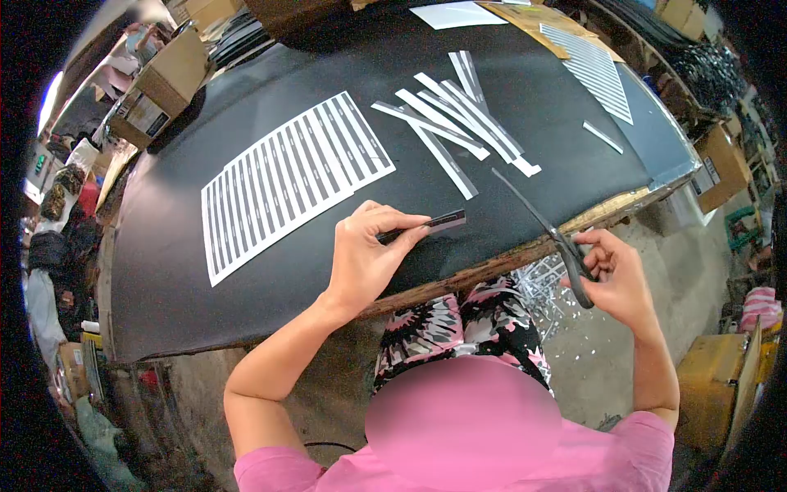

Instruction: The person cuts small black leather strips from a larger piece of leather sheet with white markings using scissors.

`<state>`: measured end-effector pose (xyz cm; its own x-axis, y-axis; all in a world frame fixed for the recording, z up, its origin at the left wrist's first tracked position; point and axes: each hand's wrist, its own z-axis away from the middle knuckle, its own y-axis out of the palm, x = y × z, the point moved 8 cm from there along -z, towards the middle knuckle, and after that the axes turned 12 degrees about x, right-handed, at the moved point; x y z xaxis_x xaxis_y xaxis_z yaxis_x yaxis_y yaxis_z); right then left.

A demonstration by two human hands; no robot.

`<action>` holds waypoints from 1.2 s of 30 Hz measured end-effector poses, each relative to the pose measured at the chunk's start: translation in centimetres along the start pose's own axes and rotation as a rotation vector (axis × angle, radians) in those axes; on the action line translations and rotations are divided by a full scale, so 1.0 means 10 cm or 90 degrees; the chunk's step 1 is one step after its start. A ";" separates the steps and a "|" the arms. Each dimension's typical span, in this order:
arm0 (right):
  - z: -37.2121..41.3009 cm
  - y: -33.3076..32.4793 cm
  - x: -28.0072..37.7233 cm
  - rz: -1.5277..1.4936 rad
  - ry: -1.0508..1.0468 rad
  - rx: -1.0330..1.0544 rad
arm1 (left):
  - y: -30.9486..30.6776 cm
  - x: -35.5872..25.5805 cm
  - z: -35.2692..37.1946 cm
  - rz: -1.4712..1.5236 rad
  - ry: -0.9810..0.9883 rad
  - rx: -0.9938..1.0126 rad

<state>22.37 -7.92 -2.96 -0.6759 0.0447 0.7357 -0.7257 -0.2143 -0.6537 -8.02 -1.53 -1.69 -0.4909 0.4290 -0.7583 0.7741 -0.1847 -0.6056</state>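
Observation:
My left hand (pixel 373 250) pinches a short dark strip (pixel 447 220) between thumb and fingers, just above the black tabletop (pixel 311 78). Black-handled scissors (pixel 566 246) are in my right hand (pixel 613 275) at the table's front edge, their blades pointing up and to the left and looking closed. Left of centre lies a striped white-and-grey sheet (pixel 287 184). A loose pile of cut strips (pixel 459 123) spreads beyond my hands, some crossing each other. One small strip (pixel 603 138) lies apart on the right.
Another striped sheet (pixel 590 70) and brown paper (pixel 533 20) are at the back right. Cardboard boxes (pixel 156 94) stand at the far left, where another person (pixel 141 41) is partly visible. White scraps (pixel 551 291) litter the floor below the wooden edge.

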 end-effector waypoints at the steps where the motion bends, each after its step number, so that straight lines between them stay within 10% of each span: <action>1: 0.01 0.09 -0.01 -0.124 -0.001 0.038 | 0.02 0.05 -0.01 0.031 -0.021 0.011; 36: 0.25 0.63 -0.14 -0.475 -0.107 0.077 | 0.05 0.03 0.01 0.012 -0.013 0.011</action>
<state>19.11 -11.77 -7.68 0.0220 0.0721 0.9972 -0.9555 -0.2920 0.0422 -7.81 -1.56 -2.21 -0.4844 0.4072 -0.7743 0.7764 -0.2078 -0.5950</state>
